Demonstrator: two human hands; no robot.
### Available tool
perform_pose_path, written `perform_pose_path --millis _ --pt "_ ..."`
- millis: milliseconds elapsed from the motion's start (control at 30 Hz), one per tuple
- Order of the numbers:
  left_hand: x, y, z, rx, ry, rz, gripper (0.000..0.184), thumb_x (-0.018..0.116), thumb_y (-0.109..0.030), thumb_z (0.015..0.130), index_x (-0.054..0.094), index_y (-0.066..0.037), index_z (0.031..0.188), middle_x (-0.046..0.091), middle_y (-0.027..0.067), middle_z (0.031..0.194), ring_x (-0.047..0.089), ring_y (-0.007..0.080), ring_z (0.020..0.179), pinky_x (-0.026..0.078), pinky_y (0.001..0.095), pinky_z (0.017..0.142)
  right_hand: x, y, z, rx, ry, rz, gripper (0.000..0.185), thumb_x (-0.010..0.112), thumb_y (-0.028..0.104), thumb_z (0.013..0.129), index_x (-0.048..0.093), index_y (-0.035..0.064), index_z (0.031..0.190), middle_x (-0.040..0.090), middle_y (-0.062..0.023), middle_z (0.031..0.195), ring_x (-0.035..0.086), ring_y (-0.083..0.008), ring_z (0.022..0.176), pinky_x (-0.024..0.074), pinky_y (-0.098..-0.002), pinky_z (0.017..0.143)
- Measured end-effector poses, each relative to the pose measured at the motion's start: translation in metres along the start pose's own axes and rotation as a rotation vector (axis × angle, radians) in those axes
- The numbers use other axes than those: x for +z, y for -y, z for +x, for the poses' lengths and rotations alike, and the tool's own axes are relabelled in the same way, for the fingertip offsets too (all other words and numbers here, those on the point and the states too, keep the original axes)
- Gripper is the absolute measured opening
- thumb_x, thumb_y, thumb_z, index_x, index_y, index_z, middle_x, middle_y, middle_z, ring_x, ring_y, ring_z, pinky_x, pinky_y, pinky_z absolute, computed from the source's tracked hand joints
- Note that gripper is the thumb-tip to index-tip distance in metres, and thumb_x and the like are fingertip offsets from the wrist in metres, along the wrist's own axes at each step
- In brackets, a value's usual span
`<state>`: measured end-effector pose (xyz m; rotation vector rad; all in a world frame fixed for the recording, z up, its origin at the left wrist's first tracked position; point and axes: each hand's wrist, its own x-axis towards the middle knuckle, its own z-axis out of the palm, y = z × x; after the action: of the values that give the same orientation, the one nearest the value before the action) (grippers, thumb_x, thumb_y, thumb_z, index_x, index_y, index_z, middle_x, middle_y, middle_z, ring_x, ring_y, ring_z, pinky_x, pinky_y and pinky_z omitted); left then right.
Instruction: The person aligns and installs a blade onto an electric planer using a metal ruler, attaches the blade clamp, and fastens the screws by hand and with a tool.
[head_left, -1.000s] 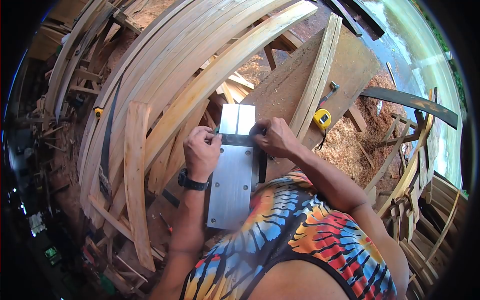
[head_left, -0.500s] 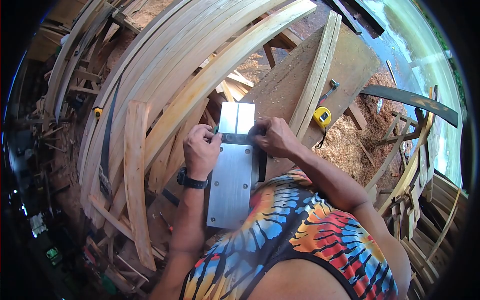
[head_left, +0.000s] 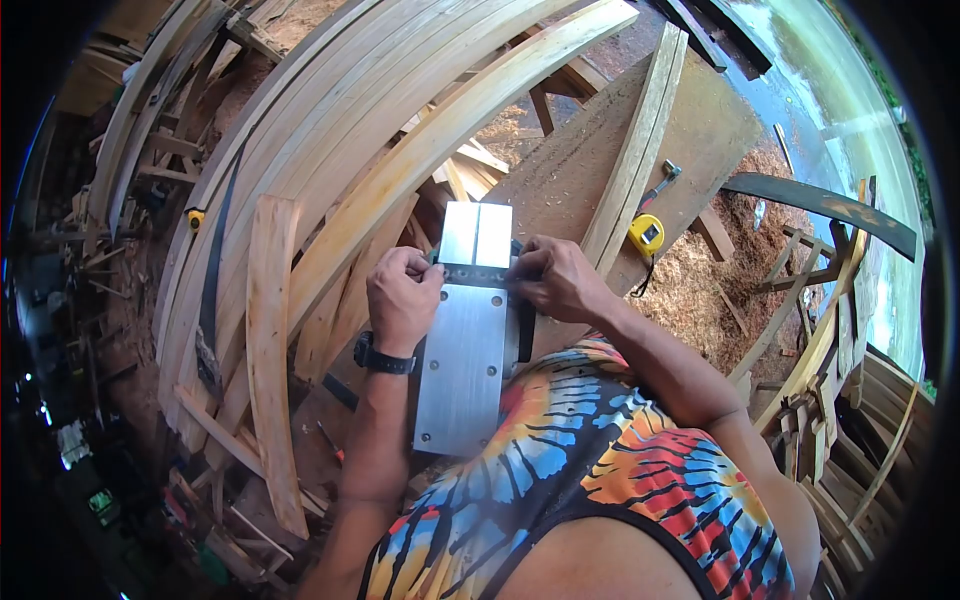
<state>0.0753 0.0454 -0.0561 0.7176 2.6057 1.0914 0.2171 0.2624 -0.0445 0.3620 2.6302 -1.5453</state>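
Note:
An electric planer (head_left: pixel 460 370) lies with its flat metal sole facing up, its lower end against the patterned shirt. Across the sole runs a dark slot (head_left: pixel 475 273) with a row of small round bolts or holes. At the slot's left end, my left hand (head_left: pixel 403 298) has its fingers pinched; what lies between them is too small to make out. My right hand (head_left: pixel 562 279) is closed at the slot's right end, its fingertips partly hidden, so anything in them cannot be told. A black watch (head_left: pixel 383 356) is on the left wrist.
Long curved planks (head_left: pixel 400 80) fill the left and back. A brown board (head_left: pixel 700 110) carries two narrow strips (head_left: pixel 640 140), a yellow tape measure (head_left: pixel 646 234) and a hammer-like tool (head_left: pixel 663 180). Wood shavings (head_left: pixel 690 285) and scrap wood lie at the right.
The right hand has shifted slightly right, showing more of the slot's right end. My left hand stays at the slot's left end.

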Motion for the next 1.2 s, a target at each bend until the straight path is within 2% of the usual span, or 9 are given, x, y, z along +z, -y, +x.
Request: perform_pose_path --millis 100,300,400,500,600,700,800,1000,1200 --pt "-0.008 -0.009 0.001 -0.195 0.090 0.007 0.031 0.080 -0.016 0.087 0.068 0.004 0.107 0.074 0.0186 0.097 0.073 0.0245 0.080 0.057 0.0383 0.076 0.005 -0.006 -0.007 -0.219 -0.033 -0.112 0.016 0.076 0.017 0.090 0.081 0.0063 0.101 0.068 -0.0144 0.094 0.068 -0.0306 0.084 0.0557 -0.0422 0.076" --pt "-0.001 0.035 0.008 -0.343 0.254 -0.158 0.072 0.076 -0.038 0.092 0.052 0.014 0.136 0.070 0.0305 0.117 0.072 0.0349 0.107 0.055 0.0397 0.094 0.006 0.002 -0.029 -0.209 -0.063 -0.261 0.029 0.074 0.029 0.095 0.077 0.0152 0.120 0.062 -0.0163 0.106 0.066 -0.0335 0.099 0.0540 -0.0455 0.084" --pt "0.011 0.052 0.010 -0.375 0.350 -0.220 0.076 0.076 -0.040 0.092 0.050 0.015 0.138 0.067 0.0316 0.125 0.070 0.0346 0.113 0.054 0.0404 0.098 0.010 0.004 -0.037 -0.132 -0.050 -0.253 0.036 0.070 0.036 0.097 0.074 0.0176 0.127 0.058 -0.0183 0.111 0.063 -0.0355 0.103 0.0535 -0.0443 0.091" --pt "0.006 0.041 0.014 -0.497 0.439 -0.366 0.071 0.078 -0.038 0.091 0.054 0.011 0.137 0.071 0.0220 0.121 0.071 0.0273 0.106 0.055 0.0366 0.094 0.009 0.015 -0.045 0.018 0.006 -0.321 0.042 0.066 0.042 0.099 0.070 0.0201 0.134 0.055 -0.0205 0.117 0.065 -0.0383 0.103 0.0544 -0.0468 0.089" --pt "-0.005 0.025 0.022 -0.535 0.688 -0.598 0.060 0.073 -0.039 0.096 0.060 0.004 0.136 0.072 0.0094 0.117 0.067 0.0160 0.109 0.053 0.0315 0.094 0.004 0.022 -0.048 0.093 0.109 -0.346 0.053 0.063 0.048 0.100 0.059 0.0200 0.146 0.063 -0.0248 0.107 0.070 -0.0420 0.095 0.0565 -0.0495 0.083" --pt "-0.009 0.015 0.018 -0.574 0.681 -0.662 0.051 0.072 -0.038 0.097 0.065 -0.001 0.131 0.072 0.0077 0.116 0.068 0.0149 0.108 0.053 0.0305 0.094 0.008 0.010 -0.049 0.075 0.233 -0.260 0.067 0.062 0.049 0.100 0.044 0.0160 0.156 0.070 -0.0270 0.090 0.072 -0.0457 0.083 0.0575 -0.0521 0.075" --pt "-0.011 0.009 0.014 -0.601 0.672 -0.716 0.047 0.071 -0.033 0.098 0.064 -0.001 0.131 0.073 0.0075 0.115 0.069 0.0139 0.103 0.055 0.0293 0.089 0.018 0.009 -0.056 0.033 0.168 -0.180 0.072 0.065 0.044 0.101 0.038 0.0090 0.158 0.070 -0.0275 0.078 0.072 -0.0473 0.077 0.0552 -0.0542 0.072" --pt "-0.006 0.016 0.010 -0.602 0.639 -0.761 0.039 0.075 -0.024 0.096 0.067 -0.001 0.128 0.074 0.0050 0.106 0.070 0.0111 0.087 0.057 0.0270 0.078 0.016 0.020 -0.057 0.092 0.269 -0.036 0.075 0.065 0.041 0.100 0.035 -0.0046 0.152 0.070 -0.0279 0.078 0.071 -0.0485 0.076 0.0569 -0.0533 0.074" --pt "-0.020 0.022 0.001 -0.553 0.574 -0.653 0.038 0.075 -0.022 0.096 0.068 0.002 0.125 0.074 0.0043 0.103 0.069 0.0097 0.087 0.056 0.0259 0.078 0.033 0.003 -0.059 -0.013 0.297 0.032 0.086 0.066 0.045 0.099 0.028 -0.0051 0.158 0.069 -0.0294 0.078 0.069 -0.0500 0.074 0.0550 -0.0553 0.074"
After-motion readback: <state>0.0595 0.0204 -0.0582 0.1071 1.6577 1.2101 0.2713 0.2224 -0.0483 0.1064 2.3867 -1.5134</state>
